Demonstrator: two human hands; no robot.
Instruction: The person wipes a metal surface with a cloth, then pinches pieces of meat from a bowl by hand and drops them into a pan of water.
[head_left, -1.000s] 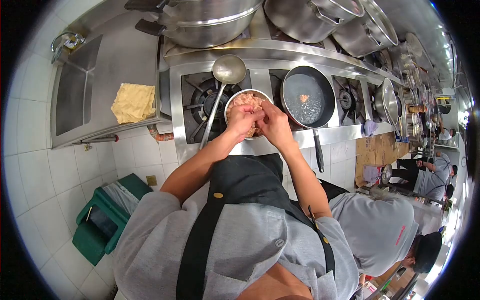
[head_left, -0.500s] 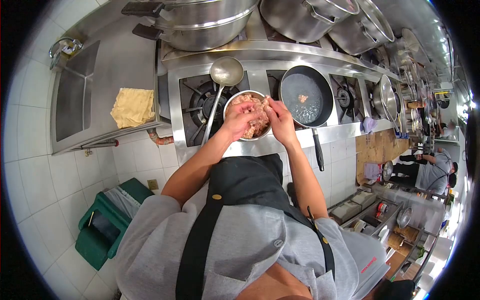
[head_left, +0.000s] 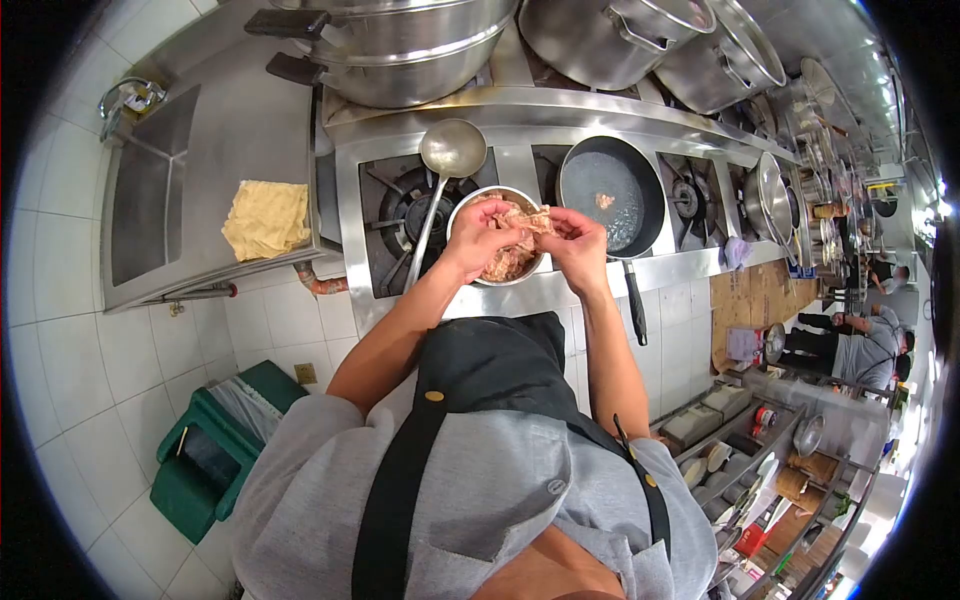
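Note:
Both hands work over a round metal bowl (head_left: 534, 272) that holds raw, pinkish chopped meat (head_left: 508, 262). My left hand (head_left: 478, 238) is closed on a strip of raw meat (head_left: 528, 220), above the bowl's left side. Pinching the other end of that meat, my right hand (head_left: 578, 247) is at the bowl's right rim. Just right of it, a black frying pan (head_left: 657, 200) with bubbling liquid stands on a burner, and one small meat piece (head_left: 604, 201) lies in it. A large ladle (head_left: 454, 150) rests over the left burner, its handle pointing toward me.
Folded yellowish cloth (head_left: 265, 220) lies on the steel counter by the sink (head_left: 140, 215). Large pots (head_left: 420, 70) stand behind the burners. The pan's handle (head_left: 636, 305) juts past the stove's front edge. A green bin (head_left: 215, 450) is at lower left. Another person (head_left: 865, 345) stands far right.
My right hand has shifted slightly right and down, and the meat now shows stretched between both hands. The pan and its meat piece look the same.

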